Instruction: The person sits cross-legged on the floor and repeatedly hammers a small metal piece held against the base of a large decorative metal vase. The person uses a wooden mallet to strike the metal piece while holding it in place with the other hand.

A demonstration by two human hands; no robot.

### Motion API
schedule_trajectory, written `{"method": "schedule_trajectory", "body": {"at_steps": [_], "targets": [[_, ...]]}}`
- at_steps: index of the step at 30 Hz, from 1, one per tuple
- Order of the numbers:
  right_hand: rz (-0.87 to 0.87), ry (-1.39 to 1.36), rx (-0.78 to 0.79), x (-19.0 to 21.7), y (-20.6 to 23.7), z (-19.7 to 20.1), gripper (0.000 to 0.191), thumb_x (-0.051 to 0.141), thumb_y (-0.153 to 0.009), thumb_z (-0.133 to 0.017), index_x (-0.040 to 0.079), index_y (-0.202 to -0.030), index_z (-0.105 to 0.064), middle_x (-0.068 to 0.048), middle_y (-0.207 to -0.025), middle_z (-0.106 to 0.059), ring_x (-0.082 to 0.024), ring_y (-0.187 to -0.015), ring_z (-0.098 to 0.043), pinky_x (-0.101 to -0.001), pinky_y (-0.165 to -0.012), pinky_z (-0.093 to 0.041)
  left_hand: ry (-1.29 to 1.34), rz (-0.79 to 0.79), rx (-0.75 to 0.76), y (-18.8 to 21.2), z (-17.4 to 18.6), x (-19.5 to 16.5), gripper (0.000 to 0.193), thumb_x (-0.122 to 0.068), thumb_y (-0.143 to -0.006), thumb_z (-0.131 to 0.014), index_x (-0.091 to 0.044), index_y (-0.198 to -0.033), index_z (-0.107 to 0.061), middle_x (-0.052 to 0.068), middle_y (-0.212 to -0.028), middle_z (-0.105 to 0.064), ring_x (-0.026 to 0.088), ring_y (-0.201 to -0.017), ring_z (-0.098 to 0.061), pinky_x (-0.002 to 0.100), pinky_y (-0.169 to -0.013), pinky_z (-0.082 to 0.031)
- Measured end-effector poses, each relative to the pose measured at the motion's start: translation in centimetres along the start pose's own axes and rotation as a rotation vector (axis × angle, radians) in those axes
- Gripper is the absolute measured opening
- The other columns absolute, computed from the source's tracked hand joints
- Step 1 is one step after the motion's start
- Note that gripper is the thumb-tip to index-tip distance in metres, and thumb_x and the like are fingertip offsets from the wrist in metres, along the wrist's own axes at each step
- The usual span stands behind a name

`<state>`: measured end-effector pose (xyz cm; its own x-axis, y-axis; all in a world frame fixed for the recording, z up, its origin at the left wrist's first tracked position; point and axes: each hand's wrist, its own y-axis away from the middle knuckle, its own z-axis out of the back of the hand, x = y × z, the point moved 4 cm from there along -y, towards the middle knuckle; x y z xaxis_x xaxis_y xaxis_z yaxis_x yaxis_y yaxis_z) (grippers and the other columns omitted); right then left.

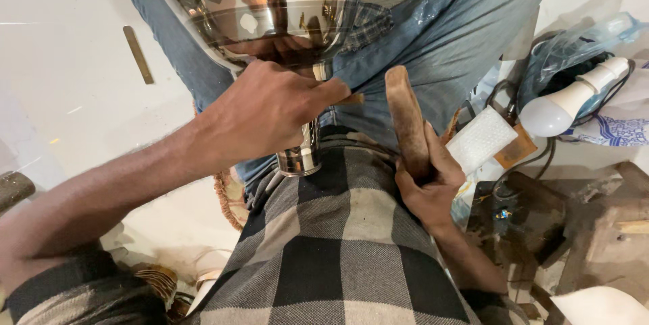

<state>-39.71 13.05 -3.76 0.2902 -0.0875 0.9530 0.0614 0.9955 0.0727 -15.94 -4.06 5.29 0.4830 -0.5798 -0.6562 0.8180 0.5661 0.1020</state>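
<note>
A shiny metal vessel [270, 7] with an engraved band fills the top of the head view, its narrow neck [301, 156] pointing down onto my lap. My left hand [263, 112] wraps around the neck just below the wide body. My right hand [426, 183] grips a flat, worn wooden stick [405, 119] that stands upright beside the vessel, its tip close to my left fingers. My legs are in blue jeans [446, 34], with a black-and-white checked cloth [338, 237] over my lap.
A white light bulb [564, 105] and a plastic bag with cables [581, 48] lie at the right. A white ribbed block [480, 139] sits by my right knee. Dark wooden blocks [581, 230] stand at the lower right. A thin wooden strip [138, 55] lies on the pale floor, upper left.
</note>
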Motion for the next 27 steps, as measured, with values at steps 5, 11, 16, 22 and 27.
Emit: {"method": "schedule_trajectory", "body": {"at_steps": [5,11,16,22,27], "targets": [[-0.108,-0.019,0.0,-0.5,0.8,-0.1,0.071,-0.007,-0.082,-0.073,-0.006,-0.149,-0.052,-0.019,-0.127,-0.067,-0.02,-0.117,-0.064,-0.0269,-0.102,-0.05,0.01,-0.019,0.014,-0.1,0.2,-0.1,0.038,0.006,-0.084,-0.066,0.0,-0.121,-0.071,0.009,-0.057,-0.064,0.015,-0.039,-0.052,0.035,-0.034,-0.04],[-0.038,0.049,-0.1,0.1,0.9,0.3,0.069,-0.005,-0.08,-0.072,-0.006,-0.147,-0.054,-0.016,-0.119,-0.07,-0.018,-0.106,-0.07,-0.0258,-0.093,-0.055,0.04,-0.045,0.025,0.0,0.2,-0.1,0.029,0.006,-0.094,-0.063,-0.001,-0.12,-0.073,0.01,-0.058,-0.065,0.013,-0.038,-0.053,0.032,-0.03,-0.039],[0.079,0.073,-0.189,0.3,1.5,0.1,0.064,-0.006,-0.084,-0.072,-0.006,-0.145,-0.054,-0.017,-0.116,-0.07,-0.021,-0.1,-0.071,-0.0293,-0.09,-0.058,-0.018,-0.11,0.046,0.6,0.1,0.3,0.034,0.008,-0.089,-0.06,-0.004,-0.117,-0.075,0.015,-0.076,-0.076,0.013,-0.041,-0.056,0.032,-0.032,-0.041],[0.178,0.124,-0.197,0.4,2.1,-0.2,0.051,-0.007,-0.085,-0.072,0.001,-0.135,-0.064,-0.013,-0.108,-0.072,-0.017,-0.086,-0.073,-0.0283,-0.074,-0.061,-0.004,-0.22,0.027,1.3,-0.1,0.8,0.032,0.009,-0.091,-0.059,-0.001,-0.117,-0.075,0.015,-0.09,-0.08,0.013,-0.047,-0.065,0.028,-0.033,-0.044],[0.157,0.237,-0.191,1.7,1.8,-0.5,0.046,-0.007,-0.083,-0.071,-0.004,-0.128,-0.066,-0.014,-0.101,-0.07,-0.018,-0.081,-0.071,-0.0287,-0.071,-0.057,0.026,-0.229,-0.002,1.8,0.5,1.0,0.035,0.009,-0.09,-0.059,-0.003,-0.118,-0.074,0.015,-0.092,-0.079,0.015,-0.054,-0.066,0.029,-0.038,-0.047]]}}
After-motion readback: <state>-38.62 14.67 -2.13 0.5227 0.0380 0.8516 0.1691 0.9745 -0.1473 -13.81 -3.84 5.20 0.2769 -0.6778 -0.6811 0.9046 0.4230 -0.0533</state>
